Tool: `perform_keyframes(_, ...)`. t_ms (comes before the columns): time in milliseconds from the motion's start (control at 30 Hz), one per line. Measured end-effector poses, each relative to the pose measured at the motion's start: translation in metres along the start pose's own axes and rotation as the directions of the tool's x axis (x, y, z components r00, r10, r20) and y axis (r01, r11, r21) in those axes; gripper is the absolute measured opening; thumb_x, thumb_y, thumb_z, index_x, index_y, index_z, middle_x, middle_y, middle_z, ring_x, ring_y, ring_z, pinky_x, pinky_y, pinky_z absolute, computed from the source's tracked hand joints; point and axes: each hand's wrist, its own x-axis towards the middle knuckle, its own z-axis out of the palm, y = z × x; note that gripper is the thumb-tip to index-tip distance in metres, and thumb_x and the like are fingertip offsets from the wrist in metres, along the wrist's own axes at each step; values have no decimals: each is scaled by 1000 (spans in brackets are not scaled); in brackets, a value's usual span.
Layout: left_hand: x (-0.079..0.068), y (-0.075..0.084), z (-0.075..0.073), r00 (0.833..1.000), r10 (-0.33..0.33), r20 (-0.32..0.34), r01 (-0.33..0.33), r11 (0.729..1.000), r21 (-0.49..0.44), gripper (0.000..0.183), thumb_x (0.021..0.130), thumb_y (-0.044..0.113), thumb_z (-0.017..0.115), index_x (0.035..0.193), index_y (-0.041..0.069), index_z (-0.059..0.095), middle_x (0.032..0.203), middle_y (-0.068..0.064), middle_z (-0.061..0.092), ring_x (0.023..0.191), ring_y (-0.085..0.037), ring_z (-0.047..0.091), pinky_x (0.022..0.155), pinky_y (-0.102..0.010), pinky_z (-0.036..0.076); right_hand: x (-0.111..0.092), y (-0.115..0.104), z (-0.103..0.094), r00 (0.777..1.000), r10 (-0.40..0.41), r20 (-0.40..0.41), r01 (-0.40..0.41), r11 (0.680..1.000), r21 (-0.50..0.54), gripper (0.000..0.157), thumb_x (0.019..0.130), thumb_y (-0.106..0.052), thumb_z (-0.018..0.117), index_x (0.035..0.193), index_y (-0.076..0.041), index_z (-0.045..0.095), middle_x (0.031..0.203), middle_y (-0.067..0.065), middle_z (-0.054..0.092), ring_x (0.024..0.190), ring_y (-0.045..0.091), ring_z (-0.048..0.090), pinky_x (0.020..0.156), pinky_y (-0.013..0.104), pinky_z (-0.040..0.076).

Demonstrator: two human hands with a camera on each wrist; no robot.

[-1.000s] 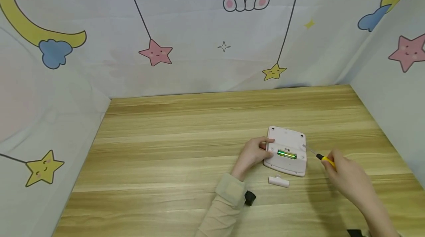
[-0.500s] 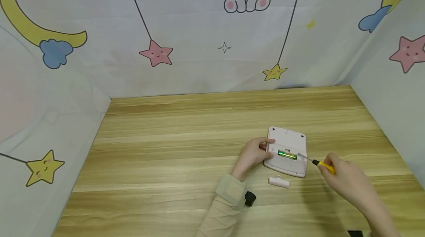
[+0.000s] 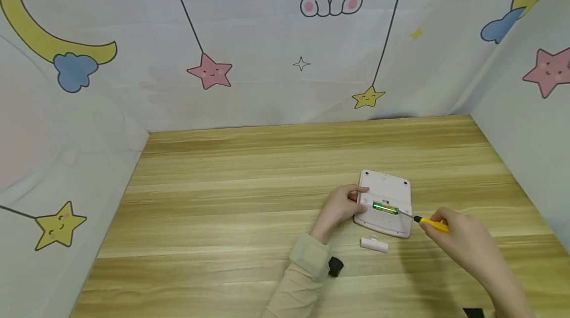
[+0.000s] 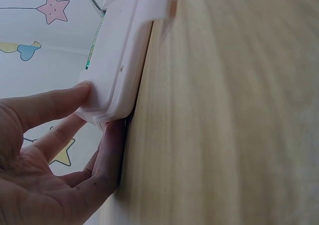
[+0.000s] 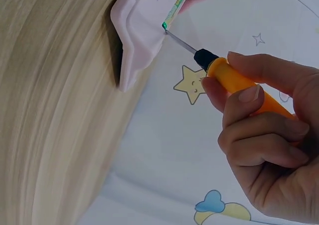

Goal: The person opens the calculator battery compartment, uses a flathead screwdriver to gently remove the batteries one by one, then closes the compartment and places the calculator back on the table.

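Observation:
A pale pink device [image 3: 384,187], shaped like a calculator, lies back side up. A green battery [image 3: 385,208] sits in its uncovered slot. My left hand [image 3: 340,205] grips its left edge; in the left wrist view the thumb [image 4: 75,96] presses on the top, with fingers at the side. My right hand [image 3: 465,239] holds a screwdriver [image 3: 434,224] by its yellow handle, and the shaft [image 5: 180,41] points left. The screwdriver's tip is at the right end of the battery; whether it touches I cannot tell.
Just in front of the device lies a small pale pink battery cover [image 3: 374,245] on the wooden table [image 3: 222,199]. A black wrist-worn piece [image 3: 335,266] sits by the left cuff. Printed cloth [image 3: 258,26] hangs behind and at both sides.
The screwdriver's tip has moved from the right edge of the device down and left to the battery's end. My left hand and the device have stayed nearly still.

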Motion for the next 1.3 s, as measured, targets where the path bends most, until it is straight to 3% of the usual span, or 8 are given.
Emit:
perform_keyframes(233, 0, 0, 0, 1000, 1, -2, -1, 1000, 1, 40, 78, 2, 74, 115, 16, 70, 82, -1, 61, 69, -6, 51, 57, -17, 42, 2, -8, -3, 1000, -4, -19, 3, 1000, -23, 36, 89, -31, 65, 98, 4, 70, 71, 4, 67, 52, 15, 42, 47, 28, 32)
perform_keyframes(633, 0, 0, 0, 1000, 6, 1, -6, 1000, -2, 40, 78, 2, 73, 115, 15, 70, 81, -1, 59, 68, -7, 50, 56, -17, 42, 2, -18, -8, 998, -46, -47, 40, 990, -134, 31, 87, -32, 65, 97, -3, 71, 61, -1, 54, 54, 17, 41, 47, 30, 28)
perform_keyframes(933, 0, -2, 1, 1000, 15, -1, -15, 1000, -5, 40, 78, 1, 73, 115, 15, 70, 81, 0, 59, 68, -6, 50, 56, -17, 42, 7, -37, -10, 996, -75, -46, 66, 982, -177, 22, 86, -30, 68, 79, -9, 66, 53, -3, 43, 48, 15, 39, 43, 28, 27)
perform_keyframes(1200, -1, -1, 1, 1000, 14, -1, -14, 1000, -7, 40, 78, 1, 73, 116, 15, 70, 78, 2, 55, 65, -7, 47, 55, -17, 38, 15, -42, -13, 998, -59, -26, 53, 982, -183, 32, 87, -30, 66, 64, -12, 52, 52, -3, 33, 48, 13, 33, 42, 24, 23)
perform_keyframes(1300, -1, 0, 1, 1000, 8, -3, -8, 1000, -6, 40, 78, 2, 73, 116, 16, 70, 78, 2, 56, 65, -6, 47, 55, -17, 39, 18, -39, -13, 998, -64, -19, 60, 981, -184, 32, 88, -30, 65, 65, -10, 53, 53, -2, 34, 48, 13, 33, 42, 24, 23)
